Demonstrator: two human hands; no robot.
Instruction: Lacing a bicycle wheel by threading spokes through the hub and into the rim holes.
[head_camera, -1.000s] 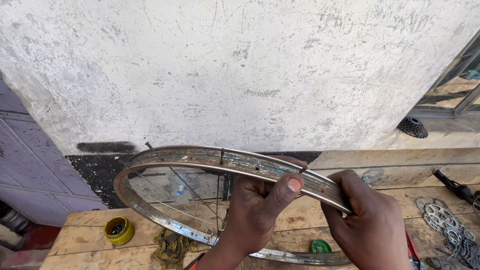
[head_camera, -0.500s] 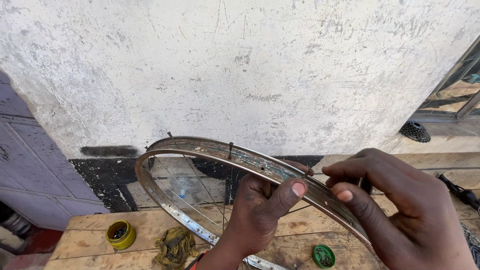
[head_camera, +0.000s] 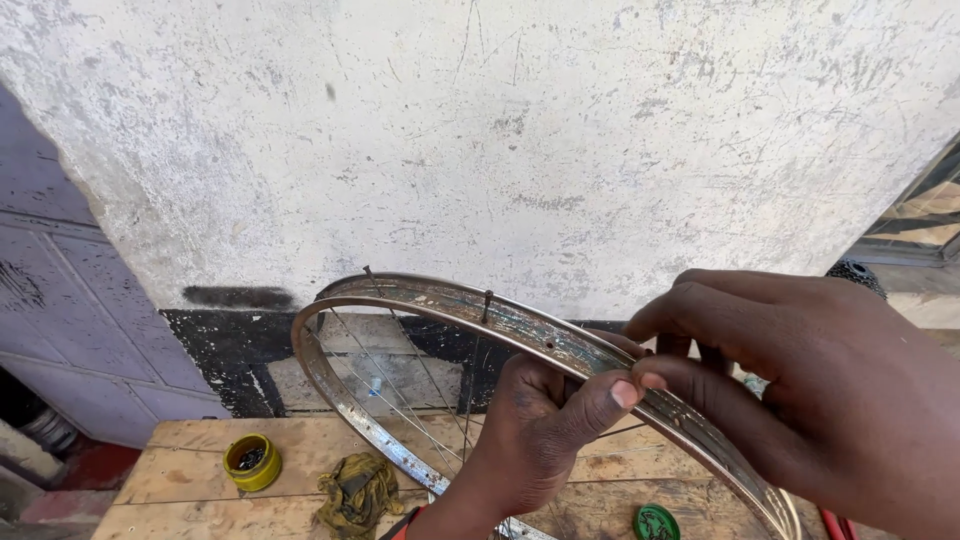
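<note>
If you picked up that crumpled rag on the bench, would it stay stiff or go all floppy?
Probably floppy: the olive rag lies bunched in soft folds on the wooden bench. It likely feels light, being thin cloth. It should not roll, unlike the round yellow tin beside it.

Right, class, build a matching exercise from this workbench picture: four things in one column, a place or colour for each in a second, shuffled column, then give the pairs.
Things:
1. wheel rim
2. small tin
3. rag
4. round lid

Descriptions:
A. green, on the bench near the bottom edge
B. yellow, open, at the bench's left end
C. held by the left hand, the right hand at its edge
D. olive, crumpled, between tin and rim

Pairs: 1-C, 2-B, 3-D, 4-A
</note>
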